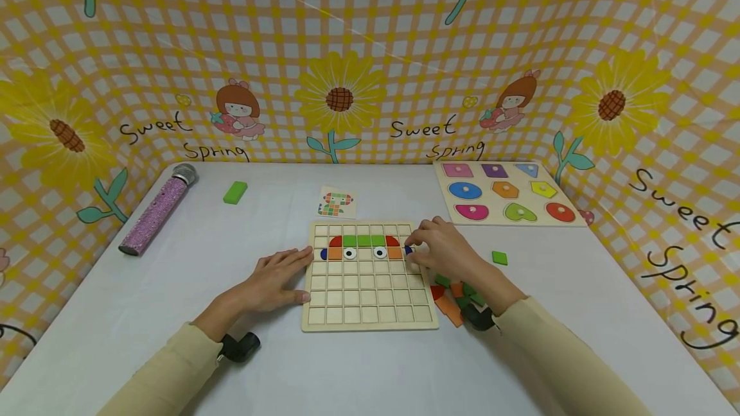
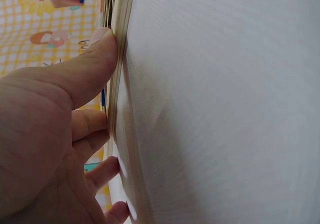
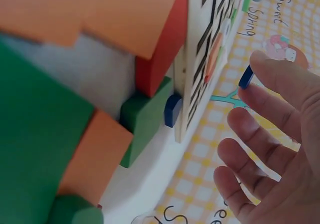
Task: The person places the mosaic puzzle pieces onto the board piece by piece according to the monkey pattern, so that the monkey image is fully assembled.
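- A small blue piece [image 3: 246,77] is pinched between the thumb and index finger of the right hand [image 1: 442,246], above the right side of a wooden grid board [image 1: 370,316].
- It looks light, stiff, smooth and sturdy; its thin edges seem the best hold.
- The left hand [image 1: 272,284], fingers spread, touches the board's left edge.
- On the board: one blue end piece [image 1: 324,254], two red pieces [image 1: 336,242], three green squares [image 1: 364,241], two orange squares [image 1: 335,253], two eye pieces [image 1: 349,253].
- Beside it: a heap of loose pieces [image 1: 451,310], overlapping too much to count.
- Elsewhere on the counter [image 1: 260,210]: one picture card [image 1: 337,203], one microphone [image 1: 158,210], one green block [image 1: 235,192], one green tile [image 1: 500,258], one puzzle board [image 1: 541,214] with nine shapes.
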{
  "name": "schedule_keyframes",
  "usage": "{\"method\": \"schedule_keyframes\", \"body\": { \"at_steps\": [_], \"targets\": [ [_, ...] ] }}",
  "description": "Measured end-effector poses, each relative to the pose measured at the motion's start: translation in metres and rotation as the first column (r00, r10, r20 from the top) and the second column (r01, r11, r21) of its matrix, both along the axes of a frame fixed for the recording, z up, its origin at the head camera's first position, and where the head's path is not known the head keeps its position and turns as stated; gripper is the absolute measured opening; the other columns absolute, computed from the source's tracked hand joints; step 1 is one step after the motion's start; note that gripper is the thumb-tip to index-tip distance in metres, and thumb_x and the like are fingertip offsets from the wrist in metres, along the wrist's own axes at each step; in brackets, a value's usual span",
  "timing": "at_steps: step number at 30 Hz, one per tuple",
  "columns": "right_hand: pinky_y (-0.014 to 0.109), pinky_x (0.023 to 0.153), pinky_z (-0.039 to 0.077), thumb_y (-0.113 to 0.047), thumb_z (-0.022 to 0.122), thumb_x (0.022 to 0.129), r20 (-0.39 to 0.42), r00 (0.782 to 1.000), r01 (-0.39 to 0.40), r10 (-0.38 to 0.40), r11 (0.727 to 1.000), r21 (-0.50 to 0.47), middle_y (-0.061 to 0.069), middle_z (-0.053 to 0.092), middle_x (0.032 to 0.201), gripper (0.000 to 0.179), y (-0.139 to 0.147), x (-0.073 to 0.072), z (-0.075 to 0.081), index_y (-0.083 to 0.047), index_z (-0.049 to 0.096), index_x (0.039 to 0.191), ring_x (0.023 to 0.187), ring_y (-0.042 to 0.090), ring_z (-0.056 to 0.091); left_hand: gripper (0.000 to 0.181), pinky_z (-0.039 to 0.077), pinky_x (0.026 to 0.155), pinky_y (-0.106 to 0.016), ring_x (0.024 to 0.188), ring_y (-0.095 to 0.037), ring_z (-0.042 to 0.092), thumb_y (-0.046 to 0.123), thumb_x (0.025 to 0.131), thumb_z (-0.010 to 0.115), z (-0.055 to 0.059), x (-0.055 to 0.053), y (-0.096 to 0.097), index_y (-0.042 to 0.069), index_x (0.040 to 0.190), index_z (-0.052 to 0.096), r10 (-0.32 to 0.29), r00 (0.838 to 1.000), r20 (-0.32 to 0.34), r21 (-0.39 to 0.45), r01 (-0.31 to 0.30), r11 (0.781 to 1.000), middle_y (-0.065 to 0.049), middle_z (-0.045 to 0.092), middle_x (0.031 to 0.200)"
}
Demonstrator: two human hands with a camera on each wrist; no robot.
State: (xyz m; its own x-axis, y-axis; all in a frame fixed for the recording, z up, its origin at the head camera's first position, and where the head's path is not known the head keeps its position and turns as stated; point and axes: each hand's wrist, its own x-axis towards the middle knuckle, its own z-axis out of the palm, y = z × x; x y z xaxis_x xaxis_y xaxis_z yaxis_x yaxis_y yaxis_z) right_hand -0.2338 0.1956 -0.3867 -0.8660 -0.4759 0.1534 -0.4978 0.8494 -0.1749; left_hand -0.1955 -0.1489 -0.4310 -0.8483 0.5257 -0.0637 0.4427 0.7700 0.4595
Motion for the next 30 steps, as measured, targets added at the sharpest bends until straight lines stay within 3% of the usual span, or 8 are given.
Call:
{"method": "schedule_keyframes", "body": {
  "at_steps": [9,15,30],
  "targets": [
    [0.034,0.074,0.039,-0.03,0.076,0.078,0.065,0.996,0.051,-0.055,0.997,0.065,0.003,0.066,0.091,0.024,-0.005,-0.012,-0.005,-0.016,0.075,0.097,0.084,0.02,0.048,0.078,0.022,0.105,-0.06,0.142,-0.036,0.023,0.041,0.086,0.064,0.001,0.0,0.0,0.009,0.148,0.03,-0.005,1.0,-0.009,-0.003,0.005,1.0,-0.007,0.025,0.157],
    [0.032,0.07,0.038,-0.03,0.075,0.079,0.08,0.995,0.042,-0.051,0.993,0.111,0.001,0.065,0.087,0.023,-0.007,-0.018,-0.01,-0.018,0.076,0.098,0.081,0.018,0.047,0.077,0.022,0.104,-0.061,0.142,-0.036,0.024,0.042,0.087,0.063,0.001,0.0,0.001,0.008,0.148,0.03,-0.011,1.0,-0.009,-0.002,0.011,1.0,-0.008,0.025,0.157],
    [0.032,0.071,0.037,-0.031,0.075,0.079,0.109,0.992,0.049,-0.066,0.987,0.152,-0.001,0.064,0.084,0.023,-0.008,-0.023,-0.014,-0.02,0.075,0.1,0.082,0.018,0.047,0.078,0.022,0.104,-0.061,0.142,-0.036,0.024,0.042,0.086,0.064,0.0,0.0,0.001,0.009,0.148,0.03,-0.002,1.0,-0.01,-0.014,0.002,1.0,-0.007,0.025,0.157]
  ]
}}
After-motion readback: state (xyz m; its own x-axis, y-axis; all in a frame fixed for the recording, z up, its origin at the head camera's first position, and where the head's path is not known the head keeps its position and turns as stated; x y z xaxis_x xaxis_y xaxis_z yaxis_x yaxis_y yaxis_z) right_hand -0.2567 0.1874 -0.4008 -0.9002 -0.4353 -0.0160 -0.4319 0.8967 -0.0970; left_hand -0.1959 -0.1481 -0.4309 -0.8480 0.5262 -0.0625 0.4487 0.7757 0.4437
